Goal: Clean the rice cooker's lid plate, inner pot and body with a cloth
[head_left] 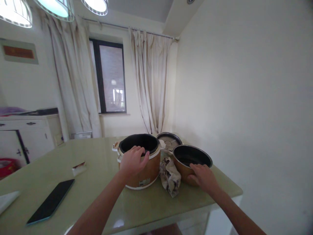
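A rice cooker body (153, 168) with a brown side, white trim and a dark inside stands upright on the table. My left hand (134, 161) is over its near rim, with the thumb spread away from the fingers; whether the fingertips touch the inside is hidden. To the right stands a dark-lined inner pot (182, 171) with a brownish outside. My right hand (201, 176) grips this pot's near rim, fingers over the edge and thumb against the outer wall. Between the two vessels lies a crumpled patterned cloth (170, 178).
Behind the pots rests a round lid (170, 142). A dark phone (51, 202) and a small white packet (79, 168) lie on the left of the greenish table (97, 153). A bare wall (244, 98) rises close on the right.
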Motion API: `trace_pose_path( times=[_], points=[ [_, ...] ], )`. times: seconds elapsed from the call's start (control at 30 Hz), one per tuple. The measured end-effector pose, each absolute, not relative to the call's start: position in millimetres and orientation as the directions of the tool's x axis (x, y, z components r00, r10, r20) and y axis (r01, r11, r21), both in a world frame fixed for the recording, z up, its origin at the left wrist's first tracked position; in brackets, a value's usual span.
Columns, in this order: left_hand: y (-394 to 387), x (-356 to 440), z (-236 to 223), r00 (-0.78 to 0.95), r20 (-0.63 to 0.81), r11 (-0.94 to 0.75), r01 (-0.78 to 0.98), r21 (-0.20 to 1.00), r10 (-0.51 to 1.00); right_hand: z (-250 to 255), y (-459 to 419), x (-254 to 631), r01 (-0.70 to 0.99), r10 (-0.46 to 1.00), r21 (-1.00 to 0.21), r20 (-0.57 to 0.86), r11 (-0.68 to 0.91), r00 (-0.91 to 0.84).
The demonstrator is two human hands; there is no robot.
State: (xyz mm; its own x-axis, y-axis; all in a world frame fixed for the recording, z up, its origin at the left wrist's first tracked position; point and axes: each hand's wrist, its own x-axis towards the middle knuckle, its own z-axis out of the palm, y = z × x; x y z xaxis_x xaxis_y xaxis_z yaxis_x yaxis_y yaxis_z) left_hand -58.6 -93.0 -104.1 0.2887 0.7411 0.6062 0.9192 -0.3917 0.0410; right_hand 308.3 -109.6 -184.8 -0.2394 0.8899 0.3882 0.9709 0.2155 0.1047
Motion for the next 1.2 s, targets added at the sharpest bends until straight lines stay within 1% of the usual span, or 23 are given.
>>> trace_pose_path(
  times=[0.13,0.2,0.27,0.33,0.4,0.47,0.5,0.57,0.63,0.7,0.77,0.87,1.03,1.2],
  points=[
    [-94,-60,-102,0.296,0.623,-0.416,0.908,0.052,0.724,-168,-111,323,0.977,0.833,0.032,0.516,0.212,-0.197],
    [-96,-60,-101,0.280,0.652,-0.442,0.892,0.094,0.705,-145,-115,327,0.972,0.774,0.022,0.601,0.234,-0.200],
    [-98,-59,-101,0.253,0.691,-0.490,0.855,0.168,0.677,-113,-120,325,0.958,0.697,0.036,0.678,0.286,-0.233],
    [-98,-60,-101,0.209,0.720,-0.557,0.780,0.285,0.661,-75,-121,313,0.937,0.619,0.062,0.736,0.344,-0.276],
    [-94,-62,-96,0.118,0.723,-0.604,0.649,0.463,0.681,-37,-118,293,0.902,0.573,0.098,0.743,0.420,-0.347],
    [-86,-70,-85,-0.016,0.688,-0.600,0.474,0.644,0.726,-6,-109,265,0.866,0.538,0.122,0.739,0.485,-0.406],
    [-80,-76,-76,-0.090,0.660,-0.586,0.381,0.715,0.746,6,-103,250,0.843,0.534,0.138,0.718,0.520,-0.446],
    [-68,-91,-54,-0.226,0.599,-0.562,0.209,0.800,0.768,24,-88,218,0.796,0.519,0.163,0.680,0.582,-0.518],
    [-57,-108,-30,-0.333,0.538,-0.550,0.066,0.833,0.775,31,-73,189,0.755,0.500,0.188,0.645,0.629,-0.578],
    [-50,-122,-10,-0.362,0.481,-0.516,0.000,0.856,0.798,31,-59,164,0.708,0.477,0.215,0.606,0.673,-0.637],
    [-46,-133,0,-0.330,0.457,-0.472,0.037,0.881,0.826,26,-47,146,0.662,0.448,0.233,0.575,0.712,-0.684],
    [-45,-141,1,-0.289,0.446,-0.425,0.136,0.895,0.847,14,-36,130,0.621,0.425,0.233,0.551,0.748,-0.718],
    [-46,-145,-9,-0.299,0.421,-0.399,0.133,0.907,0.857,2,-30,125,0.611,0.425,0.233,0.533,0.757,-0.731],
    [-45,-146,-14,-0.303,0.370,-0.341,0.146,0.929,0.878,-2,-32,126,0.626,0.478,0.176,0.502,0.760,-0.721]
  ],
)
